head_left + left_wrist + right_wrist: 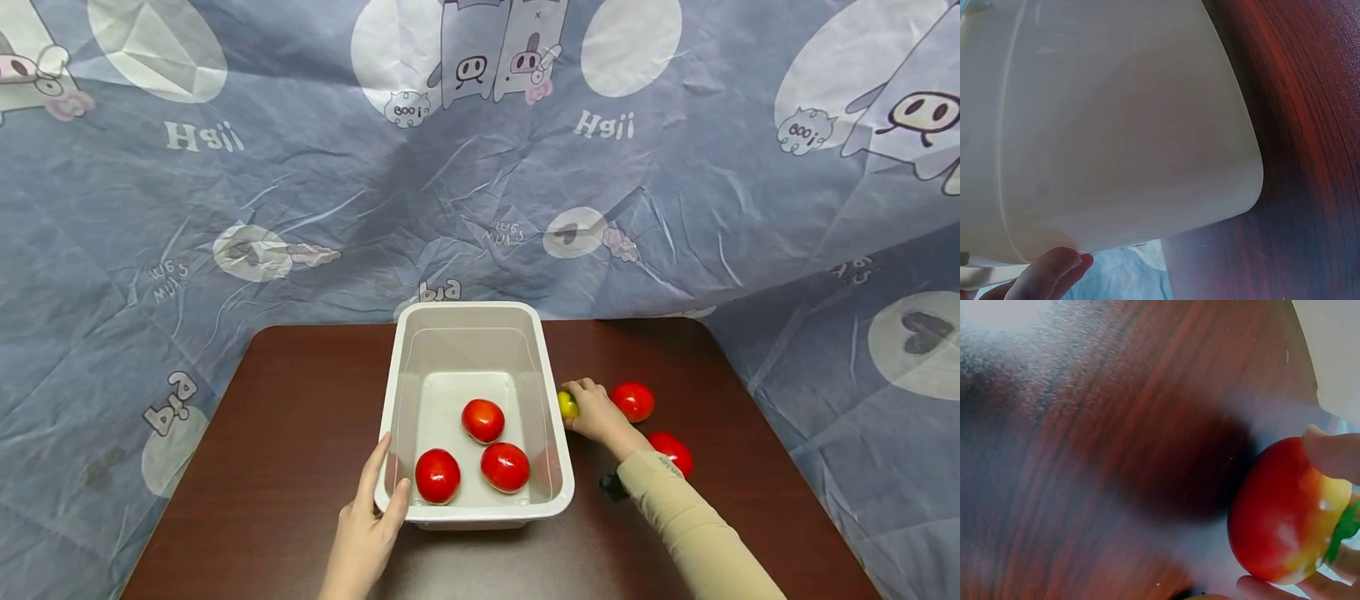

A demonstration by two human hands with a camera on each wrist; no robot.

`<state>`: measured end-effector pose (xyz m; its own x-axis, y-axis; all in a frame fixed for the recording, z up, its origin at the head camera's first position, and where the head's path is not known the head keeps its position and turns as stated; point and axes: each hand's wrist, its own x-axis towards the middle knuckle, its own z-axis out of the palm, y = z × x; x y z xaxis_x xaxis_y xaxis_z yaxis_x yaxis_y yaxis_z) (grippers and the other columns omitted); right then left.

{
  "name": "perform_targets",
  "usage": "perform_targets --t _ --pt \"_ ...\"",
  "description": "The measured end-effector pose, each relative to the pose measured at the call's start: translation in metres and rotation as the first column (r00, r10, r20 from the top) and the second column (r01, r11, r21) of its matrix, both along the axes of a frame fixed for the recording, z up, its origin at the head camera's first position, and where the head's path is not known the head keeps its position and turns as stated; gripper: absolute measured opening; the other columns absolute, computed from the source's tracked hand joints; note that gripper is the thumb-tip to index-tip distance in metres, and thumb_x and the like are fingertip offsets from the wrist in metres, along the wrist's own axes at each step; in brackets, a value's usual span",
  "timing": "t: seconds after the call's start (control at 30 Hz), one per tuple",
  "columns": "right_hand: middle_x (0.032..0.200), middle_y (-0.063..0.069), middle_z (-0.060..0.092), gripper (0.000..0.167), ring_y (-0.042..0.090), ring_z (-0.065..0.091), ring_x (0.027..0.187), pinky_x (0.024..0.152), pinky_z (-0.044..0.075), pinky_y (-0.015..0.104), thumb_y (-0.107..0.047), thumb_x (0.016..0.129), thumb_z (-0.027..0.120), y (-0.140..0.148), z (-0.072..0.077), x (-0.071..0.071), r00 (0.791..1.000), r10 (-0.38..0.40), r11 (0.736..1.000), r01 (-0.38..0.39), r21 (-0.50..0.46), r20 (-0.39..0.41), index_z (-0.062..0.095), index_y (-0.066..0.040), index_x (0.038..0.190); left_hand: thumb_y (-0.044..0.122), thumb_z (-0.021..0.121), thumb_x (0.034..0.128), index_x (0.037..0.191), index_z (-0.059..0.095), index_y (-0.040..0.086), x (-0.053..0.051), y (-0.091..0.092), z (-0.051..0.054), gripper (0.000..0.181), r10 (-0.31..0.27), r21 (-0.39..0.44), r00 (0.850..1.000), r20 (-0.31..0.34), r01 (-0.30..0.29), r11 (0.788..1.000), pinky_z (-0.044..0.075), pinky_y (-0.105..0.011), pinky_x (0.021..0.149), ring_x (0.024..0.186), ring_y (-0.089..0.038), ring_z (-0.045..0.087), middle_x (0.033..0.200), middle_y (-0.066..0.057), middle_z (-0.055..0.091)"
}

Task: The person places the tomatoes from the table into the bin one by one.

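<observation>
My right hand point(596, 412) grips a tomato point(1279, 515) just right of the bin. It is red with a yellow top and green leaves, and the thumb and fingers lie around its leafy end. In the head view only its yellow-green part shows. My left hand point(363, 521) holds the front left corner of a pale rectangular bin point(558, 497), thumb at the front rim and fingers along the left side. Inside the bin lie three red tomatoes, one farther back point(483, 421), one at front left point(437, 477) and one at front right point(505, 467).
Two more tomatoes lie right of the bin, one behind the right hand point(632, 402) and one partly hidden by the sleeve point(671, 452). A small black object point(613, 487) shows under the right forearm. The dark wooden table point(300, 417) ends against a blue printed cloth point(315, 208).
</observation>
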<state>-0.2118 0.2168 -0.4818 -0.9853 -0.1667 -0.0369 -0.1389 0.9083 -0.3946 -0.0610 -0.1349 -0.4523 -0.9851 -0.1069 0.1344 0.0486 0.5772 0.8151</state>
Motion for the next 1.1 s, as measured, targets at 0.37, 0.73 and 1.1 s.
perform_targets --t 0.37,0.73,1.1 --pt "0.121 0.027 0.056 0.056 0.044 0.053 0.106 0.089 0.051 0.052 -0.008 0.073 0.08 0.001 -0.009 0.004 0.999 0.003 1.0 -0.003 0.02 -0.033 0.06 0.001 0.125 0.035 0.06 0.0976 0.151 0.036 0.037 0.0 0.0 -0.001 0.058 -0.006 0.005 1.0 -0.003 0.006 1.0 0.052 -0.055 0.083 0.103 -0.038 0.068 0.129 -0.019 0.064" --pt "0.122 0.026 0.057 0.059 0.043 0.055 0.104 0.091 0.049 0.054 -0.011 0.074 0.083 0.005 0.002 0.007 0.994 0.001 1.0 -0.001 -0.004 -0.105 0.06 -0.001 0.128 0.033 0.06 0.0972 0.151 0.037 0.036 0.0 0.0 -0.001 0.059 -0.01 0.005 1.0 0.002 0.01 1.0 0.053 -0.056 0.081 0.102 -0.038 0.069 0.129 -0.02 0.064" --pt "0.128 0.025 0.056 0.064 0.045 0.055 0.106 0.09 0.05 0.056 -0.013 0.076 0.083 0.007 0.029 0.01 0.984 -0.004 0.999 -0.003 -0.039 -0.18 0.057 -0.002 0.133 0.033 0.061 0.0972 0.151 0.036 0.037 0.001 -0.001 0.0 0.059 -0.01 0.011 1.0 0.013 0.01 1.0 0.052 -0.057 0.083 0.103 -0.04 0.068 0.131 -0.019 0.063"
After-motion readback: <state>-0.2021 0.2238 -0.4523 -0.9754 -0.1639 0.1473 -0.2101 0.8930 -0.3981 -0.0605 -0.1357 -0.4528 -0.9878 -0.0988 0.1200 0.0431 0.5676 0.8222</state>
